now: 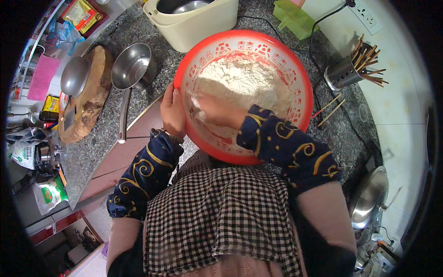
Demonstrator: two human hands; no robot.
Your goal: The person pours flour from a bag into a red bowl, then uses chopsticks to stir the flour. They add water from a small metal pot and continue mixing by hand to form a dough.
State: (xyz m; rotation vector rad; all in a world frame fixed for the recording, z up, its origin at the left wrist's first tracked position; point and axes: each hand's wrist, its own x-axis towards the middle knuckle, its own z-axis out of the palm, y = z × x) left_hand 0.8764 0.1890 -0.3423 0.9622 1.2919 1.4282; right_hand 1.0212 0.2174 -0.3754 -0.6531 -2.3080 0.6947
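Note:
A red-rimmed plastic basin (306,79) with red printed patterns on its pale inner wall is right in front of me. White flour (238,78) covers much of its bottom, brightly lit on the far side. My left hand (173,112) grips the basin's left edge, thumb at the rim. Inside the basin, low on its left side, my right hand (216,109) is touching the flour. Motion blurs its fingers, so whether they hold anything is unclear. Dark blue sleeve covers with gold swirls are on both forearms.
A steel saucepan (133,67) and a wooden chopping block (93,107) are at left. Behind the basin stands a cream appliance (204,29). To the right are a chopstick holder (342,76), two loose chopsticks (330,112), a black cable (313,45) and a metal lid (370,197).

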